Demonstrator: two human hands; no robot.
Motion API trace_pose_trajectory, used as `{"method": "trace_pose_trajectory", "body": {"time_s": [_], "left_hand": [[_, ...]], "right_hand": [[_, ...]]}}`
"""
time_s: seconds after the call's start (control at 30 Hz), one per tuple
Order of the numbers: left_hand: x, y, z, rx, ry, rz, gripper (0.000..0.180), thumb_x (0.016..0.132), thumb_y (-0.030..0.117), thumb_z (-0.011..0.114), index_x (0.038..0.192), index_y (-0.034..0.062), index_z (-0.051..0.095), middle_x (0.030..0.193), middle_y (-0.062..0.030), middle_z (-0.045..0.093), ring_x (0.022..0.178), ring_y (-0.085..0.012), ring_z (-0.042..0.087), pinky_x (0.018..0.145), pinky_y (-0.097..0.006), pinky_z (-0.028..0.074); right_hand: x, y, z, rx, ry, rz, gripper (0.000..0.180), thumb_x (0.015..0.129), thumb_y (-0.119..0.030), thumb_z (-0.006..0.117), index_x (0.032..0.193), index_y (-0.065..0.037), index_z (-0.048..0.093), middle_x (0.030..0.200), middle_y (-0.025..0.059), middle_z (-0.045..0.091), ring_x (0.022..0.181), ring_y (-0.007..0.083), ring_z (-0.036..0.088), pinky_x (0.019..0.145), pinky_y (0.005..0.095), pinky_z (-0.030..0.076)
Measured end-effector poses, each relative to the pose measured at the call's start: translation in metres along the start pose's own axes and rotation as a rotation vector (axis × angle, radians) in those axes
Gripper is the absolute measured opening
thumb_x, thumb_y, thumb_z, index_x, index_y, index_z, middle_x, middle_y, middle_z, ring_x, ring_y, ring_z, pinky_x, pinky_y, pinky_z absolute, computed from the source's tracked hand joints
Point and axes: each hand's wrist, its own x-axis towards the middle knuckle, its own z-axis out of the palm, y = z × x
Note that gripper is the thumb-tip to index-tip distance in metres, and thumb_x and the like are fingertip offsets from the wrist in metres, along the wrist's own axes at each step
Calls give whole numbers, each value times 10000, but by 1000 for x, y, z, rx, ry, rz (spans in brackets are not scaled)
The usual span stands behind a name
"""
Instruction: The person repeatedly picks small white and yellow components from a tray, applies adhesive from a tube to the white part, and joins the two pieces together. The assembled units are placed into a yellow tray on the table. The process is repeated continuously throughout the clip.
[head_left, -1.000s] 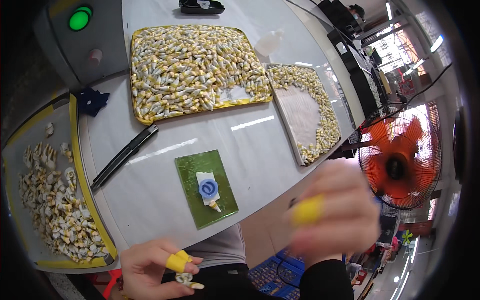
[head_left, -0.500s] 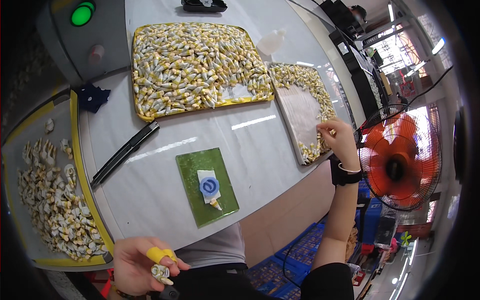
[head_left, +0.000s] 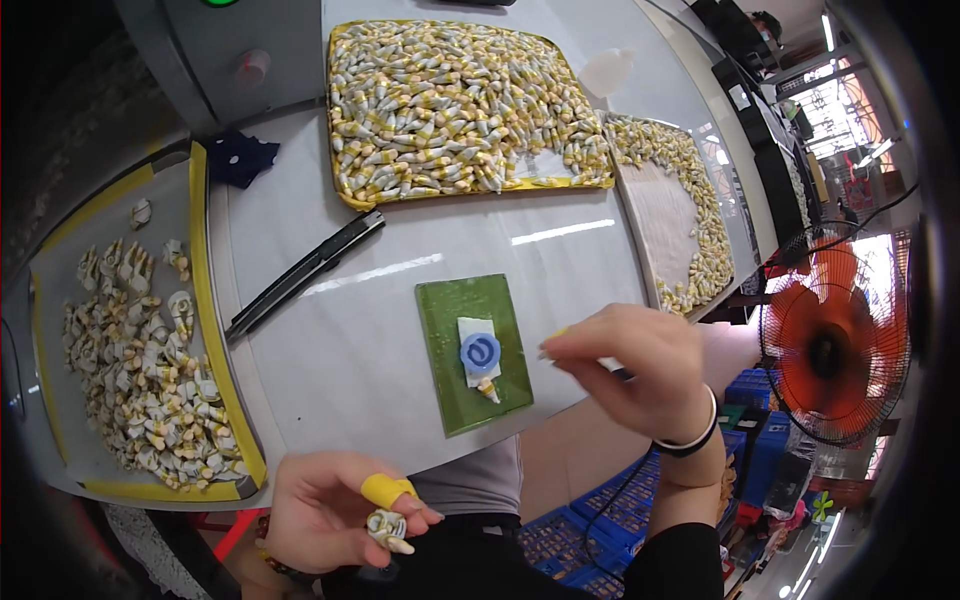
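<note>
Low in the view, my left hand (head_left: 325,510), with yellow tape round one finger, is closed on a small white and yellow figurine part (head_left: 385,527) with a pale pointed tip. My right hand (head_left: 640,365) pinches a small yellow and white piece (head_left: 550,346), mostly hidden by the fingertips, above the table's front edge. Between the hands and farther off lies a green mat (head_left: 440,345). On it a round blue piece with a dark curved mark (head_left: 481,352) rests on a white pad (head_left: 476,327), and a small yellow and white piece (head_left: 489,391) touches the pad's near end.
A yellow-edged tray (head_left: 352,199) at the back is packed with small cone-shaped pieces. A board (head_left: 662,220) holds more at right; white and yellow parts fill a left tray (head_left: 230,425). A black bar (head_left: 305,275), white bottle (head_left: 607,72) and orange fan (head_left: 825,340) stand around.
My right hand has come away from the right board toward the green mat, pinching a small piece. My left hand still holds its part, and the whole view has shifted a little.
</note>
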Motion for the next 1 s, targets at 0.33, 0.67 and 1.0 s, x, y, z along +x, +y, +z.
{"method": "trace_pose_trajectory", "body": {"time_s": [0.33, 0.67, 1.0], "left_hand": [[-2, 1, 11, 172, 212, 27, 395, 635, 199, 813, 858, -36, 587, 729, -136, 615, 692, -212, 619, 691, -427, 552], [-5, 3, 10, 251, 255, 75, 396, 606, 231, 828, 842, -1, 610, 719, -135, 633, 703, -213, 637, 694, -403, 550], [3, 1, 4, 863, 44, 391, 328, 610, 176, 829, 824, 49, 615, 760, -93, 661, 686, -190, 628, 705, -370, 542]], "right_hand": [[18, -1, 25, -238, -135, -158, 190, 627, -1, 628, 806, -21, 565, 736, 71, 527, 692, 231, 539, 595, 308, 468], [10, -5, 22, -225, -195, -158, 198, 604, -1, 607, 796, -19, 563, 753, 72, 531, 684, 213, 525, 564, 296, 458], [3, -25, 22, -22, 58, -136, 319, 581, 81, 670, 885, -3, 615, 758, 87, 615, 585, 225, 570, 514, 290, 471]]}}
